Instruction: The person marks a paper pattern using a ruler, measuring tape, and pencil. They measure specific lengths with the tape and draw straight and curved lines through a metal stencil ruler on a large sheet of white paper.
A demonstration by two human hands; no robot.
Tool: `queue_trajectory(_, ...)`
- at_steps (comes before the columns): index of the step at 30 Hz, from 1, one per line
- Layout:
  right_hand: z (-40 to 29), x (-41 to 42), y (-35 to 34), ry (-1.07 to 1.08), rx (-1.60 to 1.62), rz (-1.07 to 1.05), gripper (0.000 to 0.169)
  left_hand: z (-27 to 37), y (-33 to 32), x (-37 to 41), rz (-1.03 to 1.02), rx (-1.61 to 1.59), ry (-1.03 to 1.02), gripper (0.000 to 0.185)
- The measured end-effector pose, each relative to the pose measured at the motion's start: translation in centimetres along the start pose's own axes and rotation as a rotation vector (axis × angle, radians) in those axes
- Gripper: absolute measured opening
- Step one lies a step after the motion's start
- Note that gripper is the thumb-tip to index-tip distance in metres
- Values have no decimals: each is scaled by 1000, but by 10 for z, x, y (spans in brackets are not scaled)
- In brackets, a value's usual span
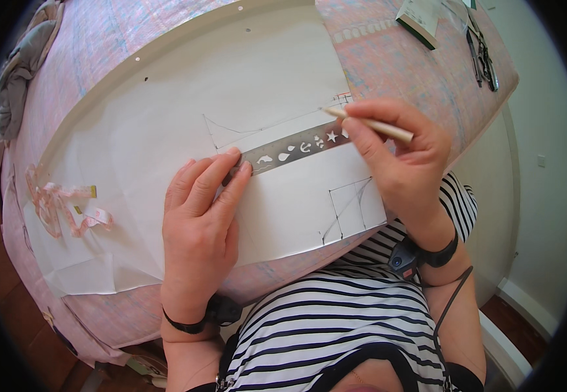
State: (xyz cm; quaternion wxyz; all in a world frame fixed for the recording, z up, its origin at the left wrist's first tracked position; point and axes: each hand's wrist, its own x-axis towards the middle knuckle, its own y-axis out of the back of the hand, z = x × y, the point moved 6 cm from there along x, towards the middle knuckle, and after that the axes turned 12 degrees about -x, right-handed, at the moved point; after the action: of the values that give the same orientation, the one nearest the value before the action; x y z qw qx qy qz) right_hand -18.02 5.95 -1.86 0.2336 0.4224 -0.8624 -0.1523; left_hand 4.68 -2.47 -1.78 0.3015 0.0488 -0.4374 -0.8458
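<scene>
A large sheet of white paper [185, 83] with pencilled lines and curves lies before me. Across it, at a slant, runs a dark stencil ruler [295, 149] with cut-out shapes such as a star and an anchor. My left hand [202, 206] rests flat with its fingertips on the ruler's left end. My right hand [401, 152] holds a light-coloured pencil [386, 130] between thumb and fingers, above the ruler's right end. The pencil's tip is at a drawn line just beyond the ruler; whether it touches the paper I cannot tell.
A crumpled pink tape measure [75, 188] lies on the paper's left part. At the top right of the pink patterned tablecloth [376, 63] are a small box or pad [418, 22], scissors [486, 63] and a dark pen [474, 59]. Grey cloth [21, 73] lies at the far left.
</scene>
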Motion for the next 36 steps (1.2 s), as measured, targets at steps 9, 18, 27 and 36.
queue_trajectory(9,-9,-9,-30,38,-76,-43,14,-2,0,-1,-14,10,-6,52)
queue_trajectory(18,-8,-8,-39,116,-117,-144,14,-4,1,0,-39,-17,18,52)
queue_trajectory(27,-13,-5,-37,202,-166,-138,13,-5,0,0,-50,-14,28,54)
queue_trajectory(36,-14,-5,-40,221,-193,-126,14,-4,1,0,-51,-14,29,54)
